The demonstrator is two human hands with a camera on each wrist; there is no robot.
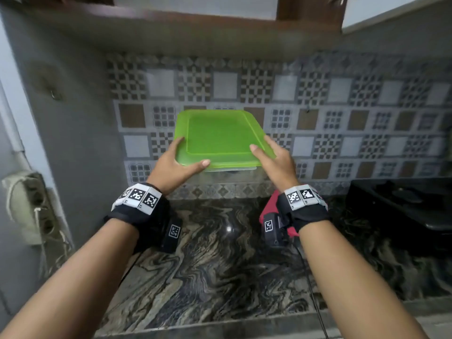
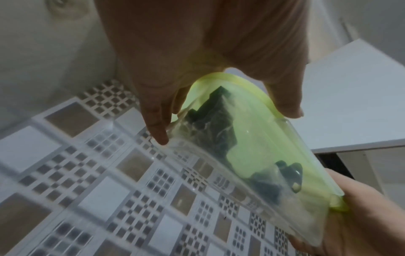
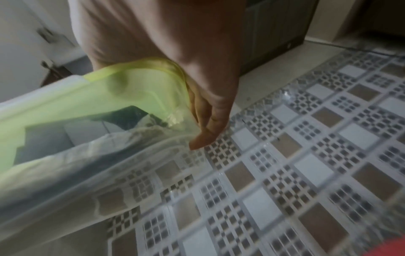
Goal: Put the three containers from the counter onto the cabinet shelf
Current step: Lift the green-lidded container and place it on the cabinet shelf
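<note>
Head view: the green-lidded container (image 1: 220,138) is held in mid-air at frame centre, well above the marbled counter (image 1: 220,277) and in front of the patterned tile wall (image 1: 342,106). The left hand (image 1: 178,165) clamps the lid's lower-left corner, thumb on top, fingers underneath; the right hand (image 1: 274,160) clamps the lower-right corner likewise. The wooden cabinet edge (image 1: 195,18) runs across the top of the frame; the shelf itself is not visible. A red container (image 1: 267,211) sits on the counter at centre right, mostly hidden by the right wrist. Left wrist view: the left hand's fingers (image 2: 157,124) press the clear wall below the lid, with dark contents visible inside. Right wrist view: the right hand's fingers (image 3: 206,124) lie together against the clear wall. Procedure, as judged: keep the container level, keep both grips symmetrical, and lift until the base clears the cabinet edge before moving forward. Open room exists above the counter; clearance narrows at the cabinet edge.
</note>
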